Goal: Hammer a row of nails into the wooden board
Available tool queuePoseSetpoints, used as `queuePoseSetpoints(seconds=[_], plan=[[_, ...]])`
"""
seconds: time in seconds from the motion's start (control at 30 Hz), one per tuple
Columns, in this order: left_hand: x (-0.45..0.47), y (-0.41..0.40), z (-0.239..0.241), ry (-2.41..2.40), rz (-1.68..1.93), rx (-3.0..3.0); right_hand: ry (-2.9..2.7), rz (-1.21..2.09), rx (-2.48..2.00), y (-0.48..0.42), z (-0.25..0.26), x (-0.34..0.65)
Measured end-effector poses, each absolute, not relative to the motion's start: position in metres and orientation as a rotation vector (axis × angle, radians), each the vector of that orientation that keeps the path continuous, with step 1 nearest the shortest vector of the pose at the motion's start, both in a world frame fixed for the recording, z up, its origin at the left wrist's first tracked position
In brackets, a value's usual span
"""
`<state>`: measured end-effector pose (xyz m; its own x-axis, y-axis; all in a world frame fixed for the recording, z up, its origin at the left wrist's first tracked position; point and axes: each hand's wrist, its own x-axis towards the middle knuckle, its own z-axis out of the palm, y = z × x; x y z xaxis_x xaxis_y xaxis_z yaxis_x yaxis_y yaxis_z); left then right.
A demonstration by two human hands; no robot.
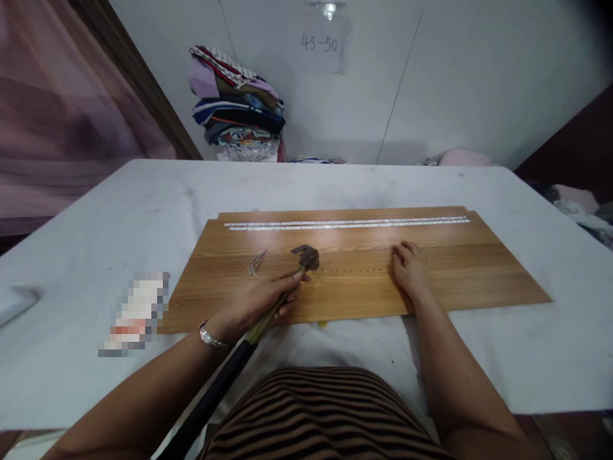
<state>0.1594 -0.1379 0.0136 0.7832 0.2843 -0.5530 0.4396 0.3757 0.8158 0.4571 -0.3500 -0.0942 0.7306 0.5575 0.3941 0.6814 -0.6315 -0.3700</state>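
My left hand (282,291) is wrapped round the handle of a claw hammer (311,257), close below its rusty head. The hammer's long black grip runs back toward my body. Its head is over a wooden board (474,268), at the left end of a row of small dark dots (352,270). At the right end of that row, my right hand (410,268) rests on the board with fingers curled; whatever they may pinch is hidden. Several loose nails (253,269) lie on the board left of the hammer head.
Two white measuring strips (345,223) run along the board's far side. A white-covered table (550,358) carries the board. A blurred-out item (138,306) lies at its left, with a white object (16,303) at the table's edge. Folded clothes (239,108) are stacked beyond the table, by the wall.
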Motion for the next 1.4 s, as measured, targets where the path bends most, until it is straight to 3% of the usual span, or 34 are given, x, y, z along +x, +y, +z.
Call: queuePoseSetpoints(seconds=[1.4], plan=[[0.157, -0.138, 0.002, 0.687, -0.099, 1.185, -0.952, -0.313, -2.42, -0.35, -0.094, 0.458]])
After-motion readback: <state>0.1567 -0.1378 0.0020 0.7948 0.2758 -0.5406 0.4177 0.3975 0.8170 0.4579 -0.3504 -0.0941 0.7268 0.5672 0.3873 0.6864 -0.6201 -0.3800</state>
